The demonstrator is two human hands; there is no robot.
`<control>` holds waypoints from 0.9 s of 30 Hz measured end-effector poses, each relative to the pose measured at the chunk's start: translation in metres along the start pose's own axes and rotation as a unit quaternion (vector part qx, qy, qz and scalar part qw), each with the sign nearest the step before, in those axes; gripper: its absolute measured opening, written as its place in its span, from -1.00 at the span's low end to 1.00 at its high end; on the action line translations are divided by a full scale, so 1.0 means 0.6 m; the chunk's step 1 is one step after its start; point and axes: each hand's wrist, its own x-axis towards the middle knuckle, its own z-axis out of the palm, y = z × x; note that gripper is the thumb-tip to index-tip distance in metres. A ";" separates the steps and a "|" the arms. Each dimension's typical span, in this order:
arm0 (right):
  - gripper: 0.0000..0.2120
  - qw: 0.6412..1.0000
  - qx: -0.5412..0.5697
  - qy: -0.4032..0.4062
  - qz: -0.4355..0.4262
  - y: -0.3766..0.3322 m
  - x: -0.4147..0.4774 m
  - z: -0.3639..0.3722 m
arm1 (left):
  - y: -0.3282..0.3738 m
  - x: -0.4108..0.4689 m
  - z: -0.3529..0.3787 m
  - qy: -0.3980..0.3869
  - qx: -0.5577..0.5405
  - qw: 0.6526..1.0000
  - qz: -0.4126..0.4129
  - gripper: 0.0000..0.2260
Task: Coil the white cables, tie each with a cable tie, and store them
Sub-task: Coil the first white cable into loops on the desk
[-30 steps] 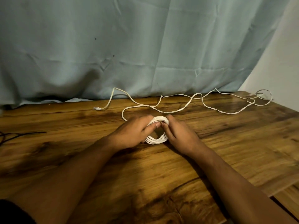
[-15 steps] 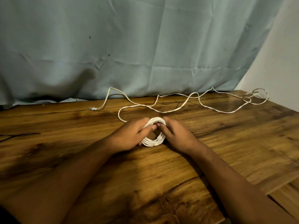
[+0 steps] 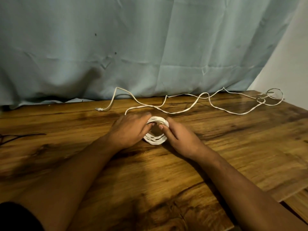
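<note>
Gripping a white coil (image 3: 155,141) from both sides, the left hand (image 3: 128,130) and right hand (image 3: 181,139) meet near the middle of the wooden worktop (image 3: 233,155). Each hand's fingers curl round the coil's turns, thumbs at the inner edge, and the coil's near side lies on the wood. Loose cable (image 3: 183,110) trails from behind the left hand, snaking along the back of the worktop to a small loop at the far right. Its plug (image 3: 99,109) lies left of the hands, near a pale blue curtain (image 3: 150,47). A black cord (image 3: 20,136) lies at the left edge.
</note>
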 end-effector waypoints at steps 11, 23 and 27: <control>-0.81 0.973 -0.225 0.052 -0.021 -0.014 0.001 -0.024 | 0.015 -0.006 -0.016 -0.007 -0.115 0.993 0.030 -0.75; -0.82 0.976 -0.215 0.043 0.004 0.008 0.007 0.006 | 0.007 -0.008 0.004 -0.021 -0.086 0.996 0.015 -0.69; -0.83 0.982 -0.173 0.070 -0.005 0.004 0.002 0.008 | 0.013 -0.007 0.006 -0.004 -0.147 0.989 0.022 -0.77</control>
